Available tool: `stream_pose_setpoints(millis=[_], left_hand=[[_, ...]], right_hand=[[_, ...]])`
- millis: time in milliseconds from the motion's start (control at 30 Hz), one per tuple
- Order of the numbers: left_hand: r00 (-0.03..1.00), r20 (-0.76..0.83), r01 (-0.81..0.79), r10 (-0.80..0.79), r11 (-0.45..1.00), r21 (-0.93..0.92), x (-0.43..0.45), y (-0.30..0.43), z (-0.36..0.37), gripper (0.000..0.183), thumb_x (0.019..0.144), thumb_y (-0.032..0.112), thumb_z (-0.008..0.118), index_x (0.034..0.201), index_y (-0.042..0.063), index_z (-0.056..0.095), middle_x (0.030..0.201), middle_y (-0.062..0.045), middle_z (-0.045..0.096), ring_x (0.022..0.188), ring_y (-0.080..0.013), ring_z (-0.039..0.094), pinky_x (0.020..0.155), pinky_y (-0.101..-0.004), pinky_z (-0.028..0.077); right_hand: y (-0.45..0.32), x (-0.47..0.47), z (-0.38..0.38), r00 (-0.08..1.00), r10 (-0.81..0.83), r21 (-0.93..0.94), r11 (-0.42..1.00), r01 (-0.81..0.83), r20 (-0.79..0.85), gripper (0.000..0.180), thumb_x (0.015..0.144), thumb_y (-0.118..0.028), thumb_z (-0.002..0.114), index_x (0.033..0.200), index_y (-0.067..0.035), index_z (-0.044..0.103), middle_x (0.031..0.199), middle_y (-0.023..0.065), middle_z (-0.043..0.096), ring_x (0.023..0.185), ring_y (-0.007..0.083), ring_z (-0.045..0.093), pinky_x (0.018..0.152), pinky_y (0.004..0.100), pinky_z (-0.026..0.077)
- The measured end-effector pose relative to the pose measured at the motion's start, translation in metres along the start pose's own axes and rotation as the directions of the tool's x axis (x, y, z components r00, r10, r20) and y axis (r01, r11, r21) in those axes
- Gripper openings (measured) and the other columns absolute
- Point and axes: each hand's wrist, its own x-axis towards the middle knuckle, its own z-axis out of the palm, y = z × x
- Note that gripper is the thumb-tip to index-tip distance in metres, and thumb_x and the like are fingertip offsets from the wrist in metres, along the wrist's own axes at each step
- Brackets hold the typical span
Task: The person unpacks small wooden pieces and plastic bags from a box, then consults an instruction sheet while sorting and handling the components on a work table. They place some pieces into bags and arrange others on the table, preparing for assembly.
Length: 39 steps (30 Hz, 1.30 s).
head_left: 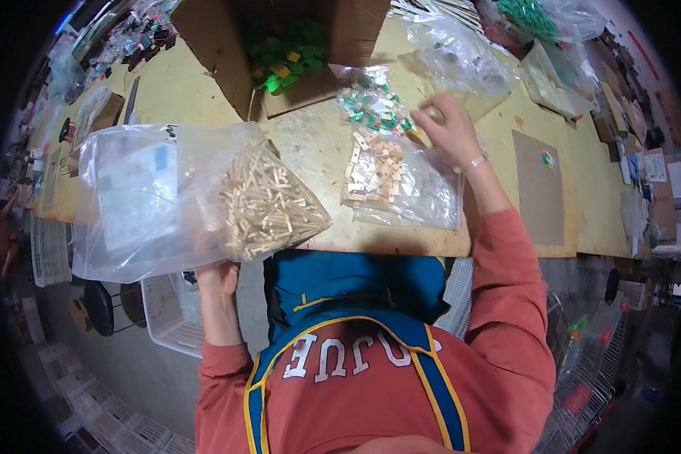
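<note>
My left hand [218, 275] grips the underside of a large clear plastic bag [142, 198] at the table's front edge. Many short wooden sticks [267, 204] lie in the bag's right end. My right hand [445, 122] hovers over the table with bent fingers; whether it pinches something small cannot be told. Just left of it lies a clear bag of small green, white and red pieces [374, 105]. Nearer to me, a flat clear bag holds small pale wooden blocks with holes [374, 167].
An open cardboard box [218, 57] with green and yellow pieces stands at the back. More plastic bags [459, 54] lie behind my right hand. A cardboard sheet [536, 187] rests at right on the table [318, 136]. A white plastic basket [170, 318] stands below, at left.
</note>
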Motion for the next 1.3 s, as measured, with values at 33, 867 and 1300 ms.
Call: stream_pose_setpoints(millis=[33,867,1300], left_hand=[[0.999,-0.034,-0.023,0.023,1.0,0.005,-0.001,-0.002,0.0,0.025,0.098,0.021,0.057,0.119,0.007,0.058,0.116,-0.01,0.064,0.104,-0.0249,0.066,0.079,-0.0377,0.061],[0.977,-0.03,-0.188,0.21,0.922,0.34,-0.089,-0.043,0.032,0.031,0.1,0.022,0.056,0.128,0.008,0.053,0.109,-0.007,0.064,0.098,-0.0186,0.063,0.078,-0.037,0.057],[0.562,0.8,-0.525,-0.209,0.658,0.54,-0.082,-0.082,0.222,0.023,0.095,0.006,0.062,0.117,-0.003,0.063,0.107,-0.009,0.067,0.103,-0.0131,0.062,0.086,-0.0276,0.052]], right_hand=[[0.003,-0.021,-0.006,0.994,0.1,-0.12,0.988,-0.094,0.044,0.039,0.084,-0.035,0.074,0.107,-0.005,0.067,0.118,0.0149,0.061,0.101,0.0349,0.06,0.085,0.0429,0.049],[0.065,-0.096,-0.045,0.816,0.455,0.912,-0.017,0.409,-0.357,0.005,0.096,-0.001,0.058,0.099,-0.005,0.058,0.096,0.0081,0.068,0.084,0.0158,0.068,0.077,0.0297,0.058],[0.103,-0.121,-0.096,0.859,0.206,0.077,0.978,-0.193,-0.468,0.033,0.091,-0.031,0.066,0.091,0.001,0.07,0.089,0.0197,0.07,0.082,0.0331,0.069,0.075,0.0413,0.053]])
